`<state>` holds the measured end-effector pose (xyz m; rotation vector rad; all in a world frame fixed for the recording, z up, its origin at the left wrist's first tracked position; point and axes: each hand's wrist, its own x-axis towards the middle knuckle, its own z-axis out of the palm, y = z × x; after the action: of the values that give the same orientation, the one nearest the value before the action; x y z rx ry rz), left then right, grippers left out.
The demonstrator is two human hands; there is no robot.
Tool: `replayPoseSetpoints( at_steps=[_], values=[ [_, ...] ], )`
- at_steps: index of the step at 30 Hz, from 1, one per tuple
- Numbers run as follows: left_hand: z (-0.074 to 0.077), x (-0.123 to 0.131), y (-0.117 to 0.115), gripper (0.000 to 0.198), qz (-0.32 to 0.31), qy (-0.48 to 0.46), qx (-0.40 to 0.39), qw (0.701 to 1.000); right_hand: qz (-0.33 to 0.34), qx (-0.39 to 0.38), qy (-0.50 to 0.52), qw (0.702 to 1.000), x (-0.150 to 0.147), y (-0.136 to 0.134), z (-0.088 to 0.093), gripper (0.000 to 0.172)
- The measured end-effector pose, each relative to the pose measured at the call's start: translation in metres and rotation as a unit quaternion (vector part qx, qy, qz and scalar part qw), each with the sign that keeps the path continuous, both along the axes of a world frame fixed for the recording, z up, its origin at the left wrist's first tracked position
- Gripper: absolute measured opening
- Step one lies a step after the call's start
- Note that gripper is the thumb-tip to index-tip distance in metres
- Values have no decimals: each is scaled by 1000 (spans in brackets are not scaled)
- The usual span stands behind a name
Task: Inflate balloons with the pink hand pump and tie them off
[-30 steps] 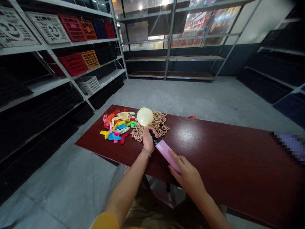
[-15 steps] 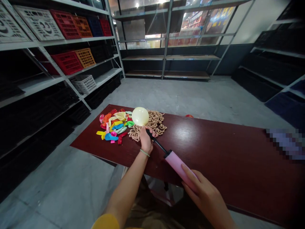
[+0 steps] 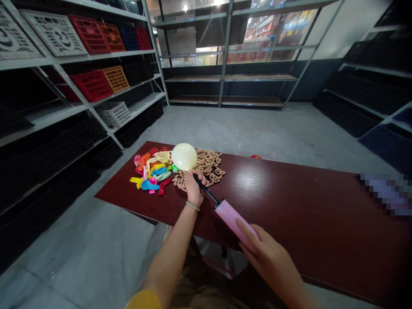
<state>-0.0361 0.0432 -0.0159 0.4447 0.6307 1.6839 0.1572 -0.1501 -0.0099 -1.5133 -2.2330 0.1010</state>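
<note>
Partly inflated, the pale yellow balloon (image 3: 184, 156) looks round and glossy.

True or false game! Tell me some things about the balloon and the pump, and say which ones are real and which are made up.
1. The left hand is closed right where the pale yellow balloon meets the pump. True.
2. The pump's body is green. False: it is pink, with a black rod at the front.
3. The right hand grips the pump's body. True.
4. The flat coloured balloons lie on the floor. False: they sit in a pile on the dark red table, just left of the blown-up one.
</note>
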Motion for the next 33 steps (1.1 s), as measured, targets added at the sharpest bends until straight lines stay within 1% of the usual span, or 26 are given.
replayPoseSetpoints(
  at_steps=[3, 5, 7, 9, 12, 15, 17, 20, 24, 26, 29, 33],
  values=[
    [-2, -1, 2, 22, -10, -11, 12, 1000, -4, -9, 1, 1000, 18, -17, -1, 58],
    [-2, 0, 3, 23, -10, -10, 13, 1000, -8, -12, 0, 1000, 20, -16, -3, 58],
    [-2, 0, 3, 23, 5, -8, 4, 1000, -11, -13, -4, 1000, 13, -6, -4, 59],
    [0, 0, 3, 23, 13, -7, -9, 1000, -15, -8, -10, 1000, -2, 10, -4, 59],
    [2, 0, 2, 23, -7, -4, -26, 1000, -30, -1, -15, 999, -27, 36, -2, 58],
    [3, -1, 1, 22, -18, -5, -34, 999, -37, -3, -15, 999, -41, 50, 0, 60],
    [3, -1, 1, 22, -22, -2, -28, 999, -18, -5, -9, 1000, -38, 49, 0, 62],
    [2, 1, 1, 22, -24, 16, -11, 1000, 6, -10, 1, 1000, -19, 31, -4, 61],
    [2, 4, 1, 23, -32, 20, -12, 999, 2, -8, 0, 1000, 8, -1, -8, 60],
    [3, 4, 1, 25, -35, 16, -15, 999, -3, -2, -1, 1000, 15, -9, -8, 59],
    [3, 2, 1, 25, -22, 0, -17, 1000, -7, 4, -10, 1000, 11, -2, -5, 58],
    [2, 0, 1, 22, -12, -9, -25, 1000, -20, 8, -19, 1000, -13, 26, -1, 57]
  ],
)
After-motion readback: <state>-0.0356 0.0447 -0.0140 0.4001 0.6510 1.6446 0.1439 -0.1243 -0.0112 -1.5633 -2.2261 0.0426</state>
